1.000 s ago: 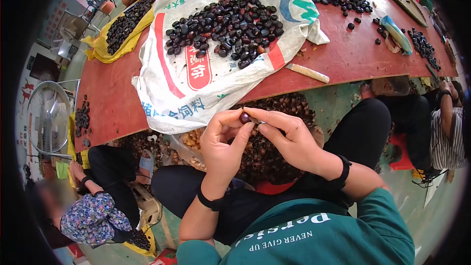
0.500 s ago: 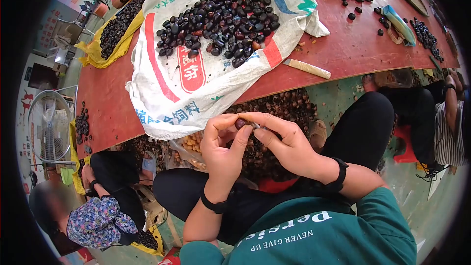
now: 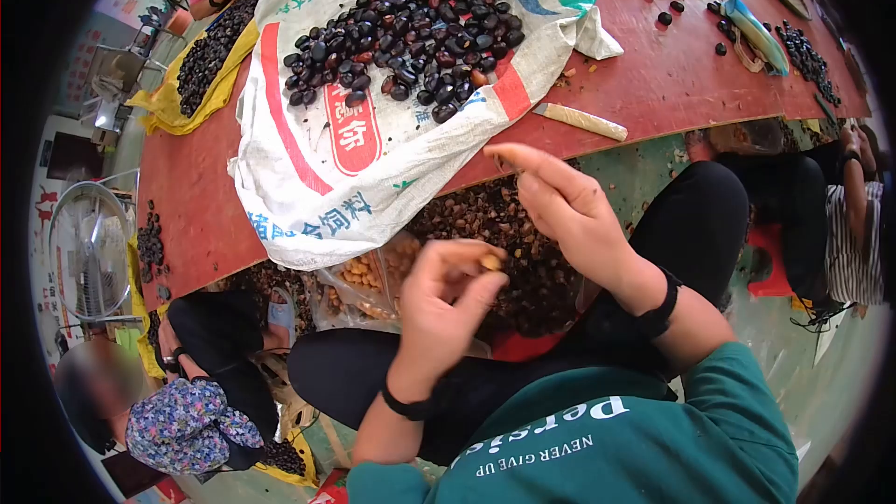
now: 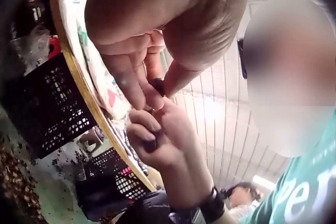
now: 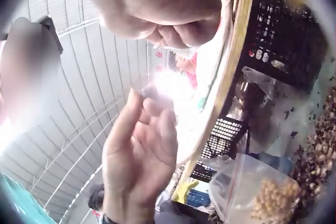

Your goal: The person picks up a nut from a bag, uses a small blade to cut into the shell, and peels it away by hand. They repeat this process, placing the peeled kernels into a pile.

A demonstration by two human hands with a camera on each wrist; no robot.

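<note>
My left hand [image 3: 446, 303] pinches a small nut [image 3: 491, 262] between thumb and forefinger, its yellow kernel showing in the head view. Higher and to the right, apart from it, my right hand [image 3: 569, 210] has its forefinger stretched toward the table. The left wrist view shows the right hand's other fingers curled round a small dark object [image 4: 150, 144], mostly hidden; I cannot tell its kind. Below the hands lies a heap of brown shells [image 3: 523, 289]. A clear plastic bag [image 5: 231, 190] of peeled yellow kernels [image 5: 275, 199] stands beside it.
Dark glossy nuts [image 3: 411, 33] are piled on a white woven sack [image 3: 252, 145] over the red table [image 3: 191, 224]. A knife [image 3: 583, 121] lies near its edge. Black crates [image 4: 44, 108] stand under the table. Other people sit left and right, with a fan [image 3: 89, 252] at left.
The hands, together at a dark nut earlier, have moved apart: the right up toward the table, the left slightly down. Yellow kernel now shows on the nut.
</note>
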